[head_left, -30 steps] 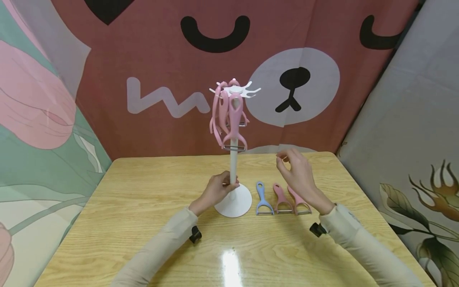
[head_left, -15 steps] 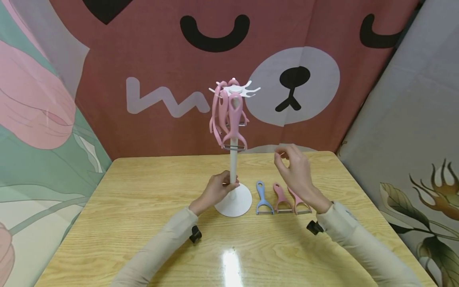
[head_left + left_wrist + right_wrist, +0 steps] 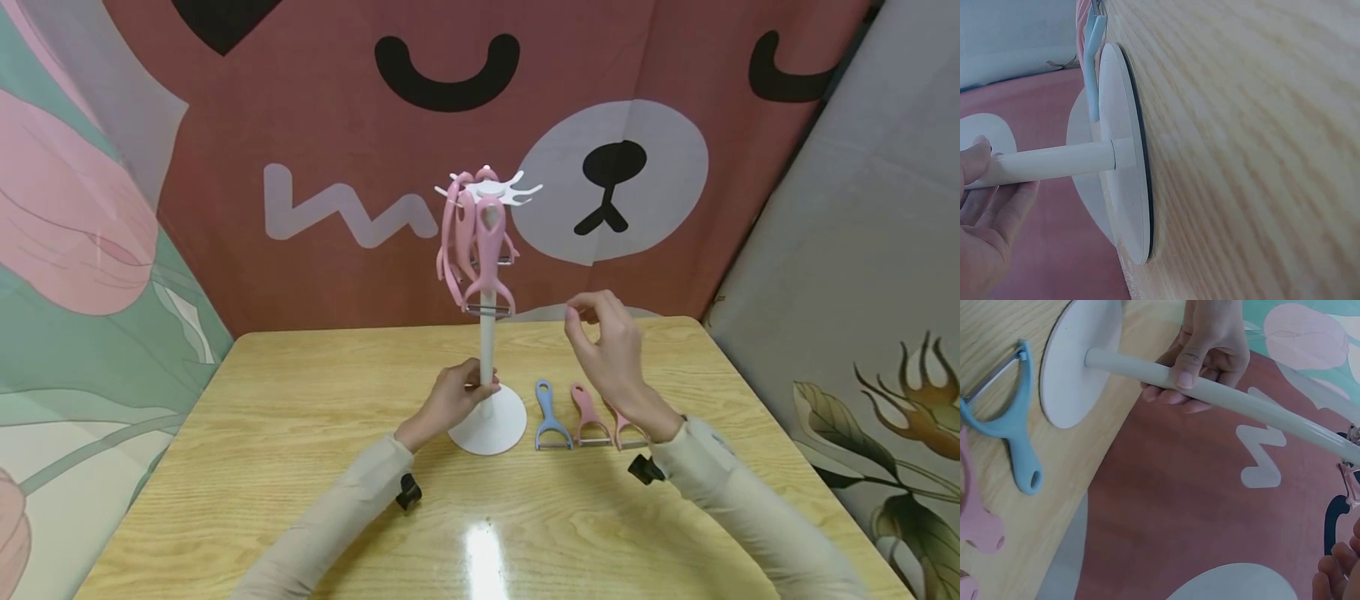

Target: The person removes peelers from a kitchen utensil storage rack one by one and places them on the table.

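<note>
A white stand with a round base [image 3: 491, 429] and a slim pole [image 3: 487, 342] rises from the table. My left hand [image 3: 448, 396] grips the pole low down, thumb on one side and fingers round the other, also seen in the left wrist view. Several pink Y-peelers [image 3: 489, 242] hang from the white hooks [image 3: 516, 192] at the top, on the left and front. My right hand [image 3: 613, 350] hovers right of the pole, its fingers loosely bent with nothing between them. Below it, a blue peeler [image 3: 1021, 437] and two pink peelers [image 3: 585, 407] lie in a row; the hand and wrist partly cover the rightmost.
The wooden table [image 3: 315, 400] ends at a back edge close behind the stand. A reddish cloth [image 3: 337, 283] with a cartoon face hangs behind it. Patterned cloths hang at the left and right sides. The hooks on the right side of the stand hold no peelers.
My right hand has moved a little left and up, toward the stand. My left hand stays on the pole, and the hanging and lying peelers keep their places.
</note>
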A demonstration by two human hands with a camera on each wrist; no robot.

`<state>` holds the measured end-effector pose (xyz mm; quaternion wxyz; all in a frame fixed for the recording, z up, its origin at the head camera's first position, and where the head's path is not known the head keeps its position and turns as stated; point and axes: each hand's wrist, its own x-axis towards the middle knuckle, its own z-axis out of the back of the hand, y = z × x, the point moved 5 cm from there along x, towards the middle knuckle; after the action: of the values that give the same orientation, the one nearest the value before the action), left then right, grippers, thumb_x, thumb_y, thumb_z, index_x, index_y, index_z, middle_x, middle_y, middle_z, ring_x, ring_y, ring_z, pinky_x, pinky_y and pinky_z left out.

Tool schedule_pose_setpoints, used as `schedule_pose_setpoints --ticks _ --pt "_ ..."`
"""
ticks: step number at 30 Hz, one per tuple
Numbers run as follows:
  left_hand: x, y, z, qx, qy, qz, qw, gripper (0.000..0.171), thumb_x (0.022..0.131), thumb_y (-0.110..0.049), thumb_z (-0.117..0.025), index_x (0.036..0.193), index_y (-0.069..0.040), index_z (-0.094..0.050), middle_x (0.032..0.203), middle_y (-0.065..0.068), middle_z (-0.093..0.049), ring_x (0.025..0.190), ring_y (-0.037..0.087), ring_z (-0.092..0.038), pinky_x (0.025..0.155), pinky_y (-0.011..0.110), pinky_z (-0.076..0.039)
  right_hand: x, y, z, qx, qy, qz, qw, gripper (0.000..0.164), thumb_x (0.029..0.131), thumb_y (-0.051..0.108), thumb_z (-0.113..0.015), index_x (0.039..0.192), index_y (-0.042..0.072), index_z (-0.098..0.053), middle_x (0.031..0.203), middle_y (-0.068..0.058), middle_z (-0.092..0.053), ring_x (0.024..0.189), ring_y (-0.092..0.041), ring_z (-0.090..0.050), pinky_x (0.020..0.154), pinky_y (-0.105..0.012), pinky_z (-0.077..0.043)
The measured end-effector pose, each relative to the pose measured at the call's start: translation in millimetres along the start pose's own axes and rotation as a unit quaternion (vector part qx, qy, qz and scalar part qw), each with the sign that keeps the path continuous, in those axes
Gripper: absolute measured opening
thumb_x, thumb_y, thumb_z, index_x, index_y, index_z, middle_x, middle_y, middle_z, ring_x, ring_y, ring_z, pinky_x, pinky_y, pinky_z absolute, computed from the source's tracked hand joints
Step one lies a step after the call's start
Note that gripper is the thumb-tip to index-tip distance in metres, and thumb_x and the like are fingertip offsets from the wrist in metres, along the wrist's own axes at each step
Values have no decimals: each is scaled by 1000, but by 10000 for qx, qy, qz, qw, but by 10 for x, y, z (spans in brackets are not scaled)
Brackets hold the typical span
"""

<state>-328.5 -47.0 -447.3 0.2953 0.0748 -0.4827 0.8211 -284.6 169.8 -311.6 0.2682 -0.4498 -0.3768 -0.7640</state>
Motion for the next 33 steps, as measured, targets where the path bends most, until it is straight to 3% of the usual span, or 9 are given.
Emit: schedule_pose_setpoints --ticks 6,18,33 --pt "-1 8 -3 -40 -11 54 10000 19 91 -11 -72 106 -1 -66 94 7 -73 88 19 -72 76 23 -58 37 66 -21 152 -136 49 9998 10 91 0 -63 99 -2 -68 87 -10 -64 78 -24 -60 72 -27 -48" --pt "-6 -8 0 40 18 118 9999 20 92 -12 -72 107 -1 -66 94 6 -73 88 19 -72 75 24 -58 118 196 -77 354 -305 349 9983 15 95 11 -60 97 -2 -67 86 -12 -62 76 -28 -58 69 -35 -49" --pt "-8 -31 -5 10 -32 -27 10000 21 92 -10 -72 107 3 -66 94 9 -73 87 20 -72 75 24 -58 287 457 -152 422 -396 611 9965 21 97 18 -57 99 -1 -65 88 -12 -61 79 -26 -57 73 -32 -48"
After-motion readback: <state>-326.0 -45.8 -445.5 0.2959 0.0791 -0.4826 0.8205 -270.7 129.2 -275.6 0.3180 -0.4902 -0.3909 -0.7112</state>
